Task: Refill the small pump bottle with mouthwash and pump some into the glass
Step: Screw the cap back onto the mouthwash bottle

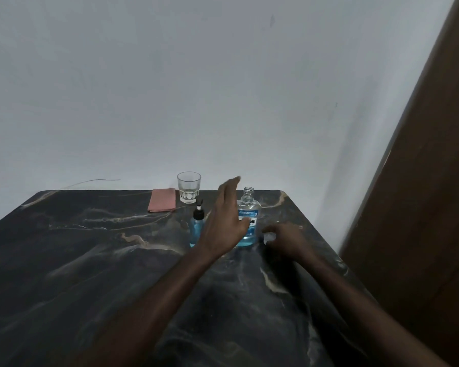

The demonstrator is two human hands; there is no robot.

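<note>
A small blue pump bottle with a black pump head stands on the dark marble table. Right of it stands a clear mouthwash bottle with a blue label, its threaded neck uncapped, blue liquid low inside. An empty clear glass stands behind them near the table's back edge. My left hand hovers between the two bottles, fingers spread and extended, thumb near the mouthwash label. My right hand rests on the table right of the mouthwash bottle, fingers curled around a small pale thing, likely the cap.
A folded pink cloth lies left of the glass. A white wall rises right behind the table. A brown wooden panel stands along the right side, close to the table's right edge.
</note>
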